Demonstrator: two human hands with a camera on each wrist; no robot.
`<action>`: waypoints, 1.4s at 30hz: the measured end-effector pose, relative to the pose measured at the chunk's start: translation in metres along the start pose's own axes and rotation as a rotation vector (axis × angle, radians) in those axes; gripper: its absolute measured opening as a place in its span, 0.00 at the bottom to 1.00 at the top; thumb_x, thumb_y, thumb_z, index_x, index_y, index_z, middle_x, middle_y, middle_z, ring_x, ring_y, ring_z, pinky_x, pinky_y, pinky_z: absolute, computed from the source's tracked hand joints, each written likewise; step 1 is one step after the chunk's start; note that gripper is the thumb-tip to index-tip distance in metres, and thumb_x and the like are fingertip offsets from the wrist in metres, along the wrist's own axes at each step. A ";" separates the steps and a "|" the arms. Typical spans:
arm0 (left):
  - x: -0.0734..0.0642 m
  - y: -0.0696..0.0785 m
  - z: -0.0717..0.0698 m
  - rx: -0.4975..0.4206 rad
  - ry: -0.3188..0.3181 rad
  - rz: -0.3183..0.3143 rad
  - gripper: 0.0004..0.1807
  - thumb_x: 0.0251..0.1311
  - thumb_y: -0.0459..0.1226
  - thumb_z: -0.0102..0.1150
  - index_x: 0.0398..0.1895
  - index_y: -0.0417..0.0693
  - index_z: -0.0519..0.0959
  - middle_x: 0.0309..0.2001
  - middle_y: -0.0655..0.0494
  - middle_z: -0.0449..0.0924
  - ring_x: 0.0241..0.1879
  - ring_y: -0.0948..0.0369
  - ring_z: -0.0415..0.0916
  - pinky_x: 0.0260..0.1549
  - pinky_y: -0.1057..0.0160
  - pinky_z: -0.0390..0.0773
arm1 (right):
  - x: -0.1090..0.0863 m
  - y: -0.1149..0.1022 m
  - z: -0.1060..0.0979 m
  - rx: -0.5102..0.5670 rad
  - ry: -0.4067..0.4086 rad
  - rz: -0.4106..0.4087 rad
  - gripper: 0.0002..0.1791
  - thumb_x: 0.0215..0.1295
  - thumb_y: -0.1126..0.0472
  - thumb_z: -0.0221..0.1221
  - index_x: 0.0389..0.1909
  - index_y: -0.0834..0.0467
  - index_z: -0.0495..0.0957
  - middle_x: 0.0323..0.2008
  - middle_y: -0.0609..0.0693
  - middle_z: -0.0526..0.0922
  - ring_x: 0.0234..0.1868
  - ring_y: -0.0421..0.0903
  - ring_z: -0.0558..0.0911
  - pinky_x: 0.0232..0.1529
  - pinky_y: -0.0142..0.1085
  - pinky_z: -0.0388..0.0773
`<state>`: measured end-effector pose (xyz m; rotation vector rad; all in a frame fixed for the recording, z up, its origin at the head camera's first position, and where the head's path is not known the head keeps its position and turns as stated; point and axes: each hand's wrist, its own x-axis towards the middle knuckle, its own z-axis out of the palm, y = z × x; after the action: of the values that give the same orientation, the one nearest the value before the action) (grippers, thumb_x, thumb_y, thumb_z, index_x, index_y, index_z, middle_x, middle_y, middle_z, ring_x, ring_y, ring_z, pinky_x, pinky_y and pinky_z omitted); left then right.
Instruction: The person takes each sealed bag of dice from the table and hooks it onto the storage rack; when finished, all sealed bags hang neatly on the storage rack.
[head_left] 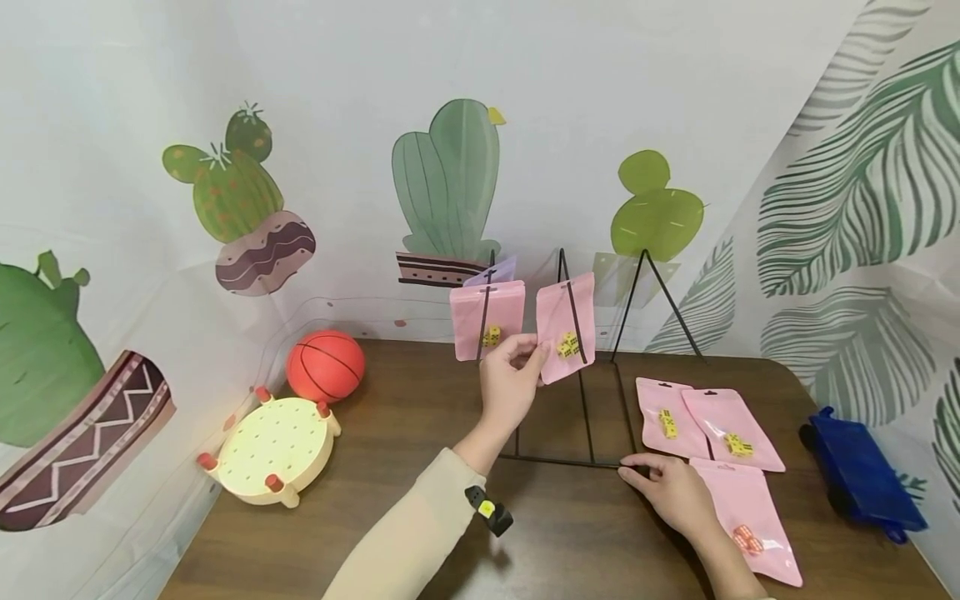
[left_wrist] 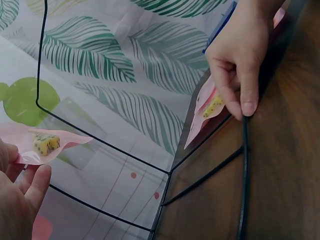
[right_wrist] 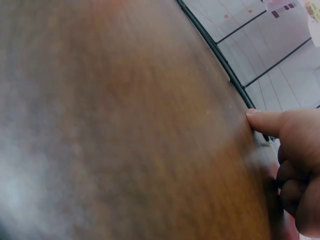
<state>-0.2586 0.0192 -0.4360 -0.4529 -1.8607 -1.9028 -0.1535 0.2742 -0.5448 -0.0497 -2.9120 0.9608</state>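
My left hand (head_left: 512, 379) pinches the lower left edge of a pink zip bag (head_left: 553, 312) with yellow dice (left_wrist: 46, 143) inside. The middle prong of a black wire rack (head_left: 587, 417) runs through the top of this bag and down across its front. On the left prong hangs another pink bag (head_left: 467, 317), with a purple bag (head_left: 504, 272) behind it. The right prong (head_left: 634, 304) carries no bag. Down at the rack's front right corner, my right hand (head_left: 673, 492) holds the base bar between thumb and fingers, as the left wrist view also shows.
Right of the rack lie pink bags with yellow dice (head_left: 737, 444) and one with red dice (head_left: 747, 540). A blue toy cart (head_left: 862, 471) stands at the right edge. Leftward are a red ball (head_left: 326, 365) and a cream pegged disc (head_left: 273, 446). A printed cloth hangs behind the table.
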 end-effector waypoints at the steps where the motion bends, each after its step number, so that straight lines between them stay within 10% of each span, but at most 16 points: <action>1: 0.003 -0.001 0.000 0.009 0.006 -0.003 0.08 0.66 0.34 0.70 0.42 0.37 0.86 0.35 0.47 0.89 0.24 0.47 0.84 0.19 0.59 0.83 | 0.000 -0.001 0.000 -0.001 0.001 -0.001 0.12 0.65 0.43 0.70 0.43 0.44 0.90 0.14 0.39 0.58 0.18 0.37 0.58 0.21 0.36 0.55; 18: 0.028 -0.023 0.007 0.192 0.090 -0.061 0.08 0.66 0.38 0.71 0.41 0.43 0.89 0.36 0.55 0.90 0.32 0.63 0.85 0.35 0.65 0.83 | -0.002 -0.001 0.002 0.003 0.006 -0.009 0.12 0.64 0.43 0.71 0.43 0.44 0.90 0.14 0.38 0.60 0.18 0.37 0.60 0.21 0.37 0.56; 29: 0.015 -0.038 -0.014 0.210 0.014 -0.177 0.06 0.67 0.40 0.70 0.41 0.49 0.90 0.31 0.59 0.89 0.28 0.62 0.86 0.28 0.65 0.82 | -0.001 0.002 0.001 -0.005 0.022 -0.040 0.12 0.64 0.43 0.71 0.43 0.43 0.90 0.13 0.38 0.60 0.17 0.37 0.58 0.19 0.36 0.55; 42: -0.013 -0.047 -0.050 0.419 -0.148 -0.070 0.06 0.68 0.45 0.69 0.41 0.56 0.90 0.36 0.66 0.88 0.33 0.68 0.82 0.35 0.62 0.80 | -0.001 0.002 0.001 -0.010 0.016 -0.042 0.12 0.64 0.43 0.70 0.43 0.44 0.90 0.13 0.38 0.59 0.17 0.36 0.58 0.20 0.36 0.55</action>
<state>-0.2680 -0.0296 -0.4849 -0.3998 -2.3247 -1.4924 -0.1529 0.2753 -0.5470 0.0023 -2.8909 0.9353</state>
